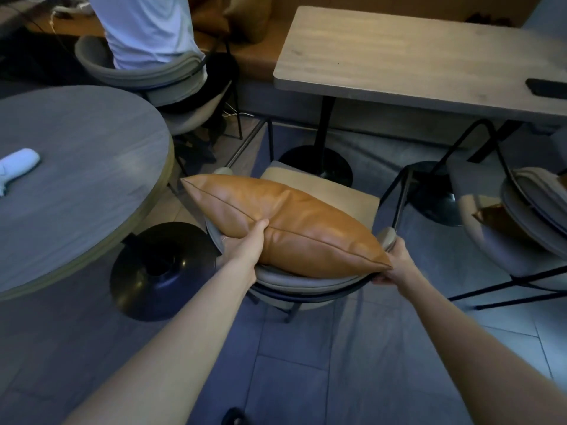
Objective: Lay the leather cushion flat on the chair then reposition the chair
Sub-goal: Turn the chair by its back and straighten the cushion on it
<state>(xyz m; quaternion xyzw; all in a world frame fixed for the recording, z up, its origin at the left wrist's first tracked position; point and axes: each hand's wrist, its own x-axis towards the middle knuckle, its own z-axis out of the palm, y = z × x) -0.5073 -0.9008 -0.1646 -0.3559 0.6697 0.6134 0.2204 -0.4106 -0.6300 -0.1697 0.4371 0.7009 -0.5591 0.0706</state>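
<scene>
Tiled floor (306,363) open behind chair (306,285), cushion (285,222) overhanging backrest

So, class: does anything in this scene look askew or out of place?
Yes: the leather cushion is not flat on the chair. It stands tilted on its edge against the backrest, gripped by the left hand, while the right hand holds the backrest rim near the cushion's corner.

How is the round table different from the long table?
The round table has a curved edge and grey top; the rectangular table has straight edges and a lighter wood-grain top. The round table holds a white object; the rectangular table holds a dark flat object. Both stand on black round bases.
</scene>
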